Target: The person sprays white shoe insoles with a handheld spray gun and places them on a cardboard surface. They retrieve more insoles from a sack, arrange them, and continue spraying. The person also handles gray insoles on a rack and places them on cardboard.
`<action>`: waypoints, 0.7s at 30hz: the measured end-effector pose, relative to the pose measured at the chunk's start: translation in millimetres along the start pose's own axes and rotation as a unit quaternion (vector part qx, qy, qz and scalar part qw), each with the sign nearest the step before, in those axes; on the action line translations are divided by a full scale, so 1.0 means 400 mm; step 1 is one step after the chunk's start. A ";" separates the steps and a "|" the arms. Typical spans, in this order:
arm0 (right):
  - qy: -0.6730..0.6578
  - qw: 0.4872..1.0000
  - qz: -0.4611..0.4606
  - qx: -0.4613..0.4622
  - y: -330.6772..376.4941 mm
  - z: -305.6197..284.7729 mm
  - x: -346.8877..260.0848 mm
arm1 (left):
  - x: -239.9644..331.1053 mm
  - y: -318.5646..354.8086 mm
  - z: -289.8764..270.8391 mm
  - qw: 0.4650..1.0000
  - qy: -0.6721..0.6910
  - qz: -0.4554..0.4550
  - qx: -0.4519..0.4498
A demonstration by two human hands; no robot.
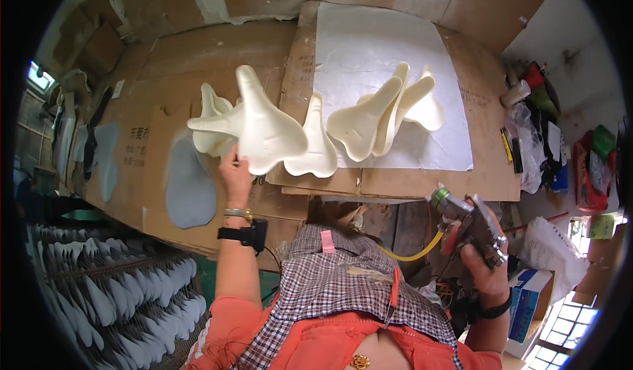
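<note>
My left hand (235, 175) has its fingers closed at the lower left edge of a cream bicycle-saddle pad (269, 133), whose narrow nose points away from me. Part of the grip is hidden behind the pad. Other cream saddle pads overlap behind it, one with its nose to the left (214, 125). Just to the right rests another saddle pad (312, 147). In my right hand (486, 274) is a metal spray gun (476, 230) with a green ring near its front. It is off the table's near edge, apart from the pads; a yellow hose (412, 255) hangs beside it.
Several more saddle pads (359, 127) lean together on a white sheet (435, 152) over the cardboard-covered table (498, 182). Grey sprayed patches (191, 192) mark the cardboard at left. Racks of grey saddle-shaped pieces (125, 297) stand lower left. Bags and tools (527, 146) crowd the right side.
</note>
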State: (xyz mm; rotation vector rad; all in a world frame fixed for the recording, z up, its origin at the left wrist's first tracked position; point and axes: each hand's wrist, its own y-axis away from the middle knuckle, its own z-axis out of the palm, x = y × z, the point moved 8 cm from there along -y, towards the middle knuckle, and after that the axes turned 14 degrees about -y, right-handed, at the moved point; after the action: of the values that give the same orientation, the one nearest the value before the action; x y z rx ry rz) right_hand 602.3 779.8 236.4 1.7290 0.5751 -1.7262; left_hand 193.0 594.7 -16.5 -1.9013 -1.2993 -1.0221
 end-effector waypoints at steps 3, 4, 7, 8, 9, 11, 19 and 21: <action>0.015 1.000 0.012 0.024 -0.018 0.008 -0.009 | -0.047 -0.046 -0.123 0.996 -0.065 -0.034 0.059; 0.001 1.000 0.031 0.004 -0.020 0.014 -0.007 | -0.060 -0.050 -0.147 0.993 -0.083 -0.050 0.074; 0.030 0.992 0.091 -0.081 -0.006 0.030 0.037 | -0.087 -0.042 -0.145 0.995 -0.057 -0.065 0.055; 0.002 0.988 0.133 -0.078 0.005 0.036 0.055 | -0.095 -0.043 -0.122 0.996 -0.060 -0.061 0.033; -0.001 0.988 0.136 -0.079 0.005 0.040 0.053 | -0.110 -0.040 -0.095 0.996 -0.063 -0.059 0.014; -0.007 0.987 0.141 -0.080 0.008 0.047 0.045 | -0.134 -0.038 -0.039 0.988 -0.147 -0.040 -0.024; 0.019 0.999 -0.014 0.045 0.021 -0.041 -0.039 | 0.193 -0.098 0.346 0.970 -0.117 0.155 -0.143; 0.025 0.998 -0.016 0.046 0.031 -0.040 -0.041 | 0.244 -0.113 0.512 0.960 -0.063 0.179 -0.205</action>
State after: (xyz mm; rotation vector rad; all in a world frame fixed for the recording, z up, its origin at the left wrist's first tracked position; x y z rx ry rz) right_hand 621.7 783.9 253.3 1.8412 0.5560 -1.7597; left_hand 223.8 823.0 -35.7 -2.4367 -0.7964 -1.0471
